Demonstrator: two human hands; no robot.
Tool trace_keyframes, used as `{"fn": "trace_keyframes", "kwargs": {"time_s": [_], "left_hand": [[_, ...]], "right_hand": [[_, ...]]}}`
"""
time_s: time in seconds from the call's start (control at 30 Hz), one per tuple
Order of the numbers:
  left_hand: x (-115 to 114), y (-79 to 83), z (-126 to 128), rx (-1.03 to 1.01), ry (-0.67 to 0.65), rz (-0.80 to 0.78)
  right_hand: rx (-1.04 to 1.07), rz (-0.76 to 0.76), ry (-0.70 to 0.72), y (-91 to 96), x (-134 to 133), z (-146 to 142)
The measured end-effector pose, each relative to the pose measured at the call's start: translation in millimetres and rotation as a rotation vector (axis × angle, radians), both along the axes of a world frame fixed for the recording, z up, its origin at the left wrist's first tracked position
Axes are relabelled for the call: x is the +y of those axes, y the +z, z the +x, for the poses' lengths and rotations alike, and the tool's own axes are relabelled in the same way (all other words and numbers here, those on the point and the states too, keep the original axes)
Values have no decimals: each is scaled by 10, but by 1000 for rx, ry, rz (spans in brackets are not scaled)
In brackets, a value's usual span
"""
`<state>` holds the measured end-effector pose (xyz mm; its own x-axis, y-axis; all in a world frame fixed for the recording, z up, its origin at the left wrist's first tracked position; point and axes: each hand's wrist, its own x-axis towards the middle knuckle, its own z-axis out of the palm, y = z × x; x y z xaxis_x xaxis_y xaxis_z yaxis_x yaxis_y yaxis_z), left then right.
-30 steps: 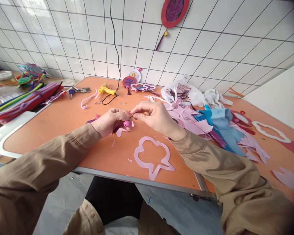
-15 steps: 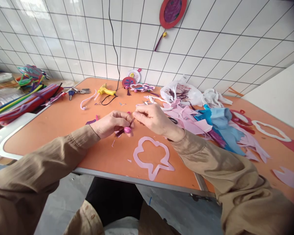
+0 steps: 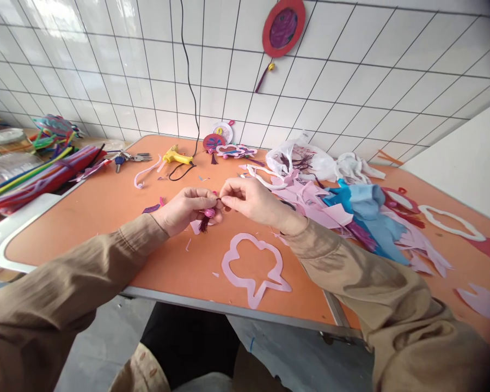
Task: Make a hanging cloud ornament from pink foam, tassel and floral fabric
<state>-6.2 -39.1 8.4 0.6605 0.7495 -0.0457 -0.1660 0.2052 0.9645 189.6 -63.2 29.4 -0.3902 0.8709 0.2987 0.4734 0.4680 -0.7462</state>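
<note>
Over the middle of the orange table [image 3: 106,245], my left hand [image 3: 188,209] pinches the dark cord of a small tassel [image 3: 204,224]. A round pink bell or bead [image 3: 209,213] sits at the tassel's top, just under my fingers. My right hand [image 3: 249,201] is closed at the cord's upper end, its thumb and forefinger almost touching the left fingertips. Nearer to me, a pink flower-shaped frame [image 3: 233,277] lies flat. Small purple and pink scraps [image 3: 152,208] lie beside my left wrist.
A yellow glue gun [image 3: 177,156] with its black cord lies at the back, near pliers and keys [image 3: 122,159]. Pink felt scraps [image 3: 306,201], blue cloth [image 3: 363,198] and a plastic bag [image 3: 298,155] crowd the right. Pipe cleaners [image 3: 49,177] are piled at left. A red round ornament [image 3: 268,46] hangs on the wall.
The tassel has swung from lying sideways to hanging down below the pink bead. My hands have come closer together at the cord, and the view has tilted slightly upward.
</note>
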Motion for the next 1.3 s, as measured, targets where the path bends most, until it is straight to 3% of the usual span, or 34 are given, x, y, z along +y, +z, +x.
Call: {"fn": "trace_keyframes", "kwargs": {"time_s": [0.2,0.47,1.03,1.3], "left_hand": [[-33,-16,22,29,11,6],[-50,-41,44,97,34,6],[-30,-68,62,103,58,12],[-2,-116,64,196,68,133]], "right_hand": [[-161,210,-5,-69,28,29],[-267,298,-10,-76,-21,17],[-294,303,-10,-80,-24,40],[-407,266,-33,-15,-71,19]]}}
